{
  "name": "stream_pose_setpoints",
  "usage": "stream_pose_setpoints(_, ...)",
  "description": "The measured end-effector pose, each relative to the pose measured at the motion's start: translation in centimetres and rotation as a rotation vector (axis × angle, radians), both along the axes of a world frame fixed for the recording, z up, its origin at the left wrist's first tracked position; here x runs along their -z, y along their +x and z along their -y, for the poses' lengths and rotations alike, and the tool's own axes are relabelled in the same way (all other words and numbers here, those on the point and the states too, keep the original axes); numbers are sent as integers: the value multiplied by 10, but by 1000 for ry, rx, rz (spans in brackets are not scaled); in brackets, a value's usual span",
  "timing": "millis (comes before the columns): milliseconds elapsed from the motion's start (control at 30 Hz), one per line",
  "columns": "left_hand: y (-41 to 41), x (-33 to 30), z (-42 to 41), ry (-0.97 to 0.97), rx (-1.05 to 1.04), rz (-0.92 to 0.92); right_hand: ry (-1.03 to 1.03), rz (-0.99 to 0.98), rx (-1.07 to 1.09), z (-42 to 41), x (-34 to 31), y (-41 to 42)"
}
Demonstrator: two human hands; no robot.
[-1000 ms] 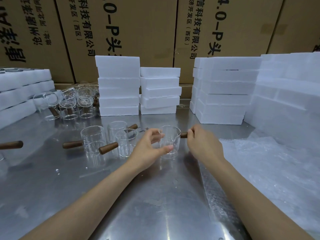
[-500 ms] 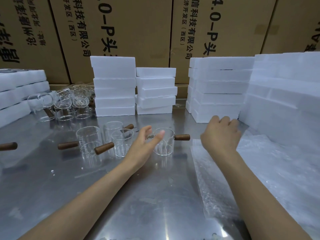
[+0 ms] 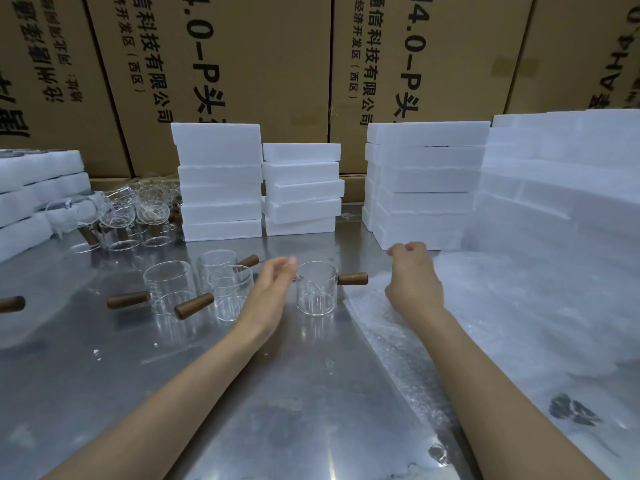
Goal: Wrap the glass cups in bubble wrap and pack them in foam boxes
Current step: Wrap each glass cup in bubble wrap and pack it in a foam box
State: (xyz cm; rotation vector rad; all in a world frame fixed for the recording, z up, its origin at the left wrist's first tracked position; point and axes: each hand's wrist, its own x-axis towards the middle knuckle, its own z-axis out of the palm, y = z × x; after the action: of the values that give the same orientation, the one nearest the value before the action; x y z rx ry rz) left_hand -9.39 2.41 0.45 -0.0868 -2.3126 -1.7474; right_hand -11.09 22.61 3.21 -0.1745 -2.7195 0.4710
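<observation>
Scratched shiny steel table (image 3: 311, 410) carried clear wooden-handled glass cups (image 3: 317, 289), stacked white foam boxes (image 3: 220, 181), translucent bubble wrap sheets (image 3: 519, 323).

My work surface is a metal table (image 3: 104, 393), dull grey with a brushed sheen, carrying scuffs, a few small white flecks near its left middle and pale reflections of what stands on it. Behind the table, tall brown cardboard boxes (image 3: 263, 64) stand side by side, forming a wall across the whole back of my view. Their faces carry black printed Chinese characters and the marking "4.0-P", all printed sideways. A strip of brown tape (image 3: 512, 69) shows on the box towards the right. Dark vertical seams separate one box from the next.
</observation>
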Motion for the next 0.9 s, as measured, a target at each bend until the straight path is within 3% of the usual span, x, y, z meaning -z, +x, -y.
stream_pose_setpoints(67,1,0,0,-5,2,0,62,-44,83,-2,-2,0)
stream_pose_setpoints(167,0,0,0,1,2,3,93,128,274,-8,-5,2)
stream_pose_setpoints(233,0,0,1,-2,5,5,53,244,294,-11,-4,2)
stream_pose_setpoints(300,-1,0,1,-2,9,5,52,233,279,-14,-5,2)
stream_pose_setpoints(500,-5,1,4,38,-23,-17,85,-11,305,-17,-14,7)
stream_pose_setpoints(667,-8,0,8,93,-113,-55,49,-358,274,-15,-23,7)
stream_pose_setpoints(800,-6,-3,6,52,-106,-152,55,-683,69,5,-32,15)
stream_pose_setpoints(900,1,-6,5,-86,-81,-315,77,-852,-156,28,-34,25)
